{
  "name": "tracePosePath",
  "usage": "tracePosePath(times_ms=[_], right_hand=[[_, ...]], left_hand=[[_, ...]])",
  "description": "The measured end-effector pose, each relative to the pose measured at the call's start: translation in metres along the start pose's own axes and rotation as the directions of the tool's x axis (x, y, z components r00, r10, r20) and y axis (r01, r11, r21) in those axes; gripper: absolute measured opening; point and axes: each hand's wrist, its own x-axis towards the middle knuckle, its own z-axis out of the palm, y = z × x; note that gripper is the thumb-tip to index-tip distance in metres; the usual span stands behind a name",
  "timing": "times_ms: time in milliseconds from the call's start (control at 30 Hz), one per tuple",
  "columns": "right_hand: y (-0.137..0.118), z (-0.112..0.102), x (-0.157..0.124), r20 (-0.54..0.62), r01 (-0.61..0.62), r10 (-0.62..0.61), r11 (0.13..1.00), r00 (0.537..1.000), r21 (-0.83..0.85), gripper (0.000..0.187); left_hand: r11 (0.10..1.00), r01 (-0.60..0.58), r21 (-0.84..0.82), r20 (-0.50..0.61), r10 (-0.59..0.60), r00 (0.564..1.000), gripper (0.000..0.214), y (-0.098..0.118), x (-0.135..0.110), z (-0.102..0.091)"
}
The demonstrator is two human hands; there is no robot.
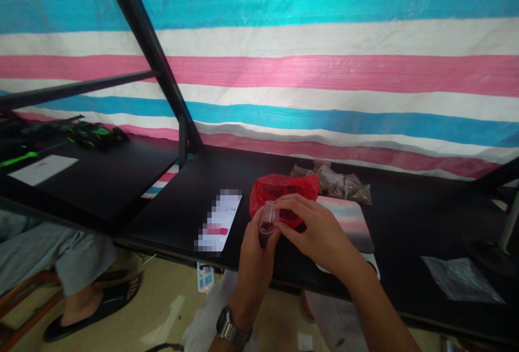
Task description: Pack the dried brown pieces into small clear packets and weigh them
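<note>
My left hand (259, 254) wears a metal-banded watch on the wrist and grips a small clear plastic container (269, 216) from below, above the table's front part. The fingers of my right hand (310, 225) pinch its upper side. It has a rounded rim; whether it is a stiff container or a bag I cannot tell, and its lower part is hidden by my fingers. Right behind both hands lies a crumpled red plastic bag (265, 187), partly covered by my right hand.
Several small clear bags (332, 181) of tiny brownish pieces lie behind. A shiny flat panel (352, 222) is right of my hands, a partly blurred white sheet (231, 214) left. A flat clear bag (462, 279) lies far right. A black frame post (150, 44) rises at left; another person's foot (97, 306) shows below.
</note>
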Motion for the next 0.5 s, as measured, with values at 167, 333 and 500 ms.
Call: tracePosePath(times_ms=[167,333,500], right_hand=[[0.0,-0.002,-0.007,-0.032,-0.008,0.007,0.999,0.999,-0.032,0.023],[0.007,-0.001,-0.009,-0.182,-0.236,0.229,0.972,0.956,-0.02,0.017],[0.02,0.006,0.005,-0.153,-0.425,0.398,0.866,0.905,-0.264,0.013]], left_hand=[[1.0,-0.017,-0.011,0.02,0.017,1.0,0.062,0.004,-0.001,0.002],[0.999,-0.054,-0.008,0.058,0.054,0.997,0.059,0.008,0.001,0.009],[0.999,-0.039,-0.018,-0.032,0.039,0.999,0.059,0.01,0.002,0.014]])
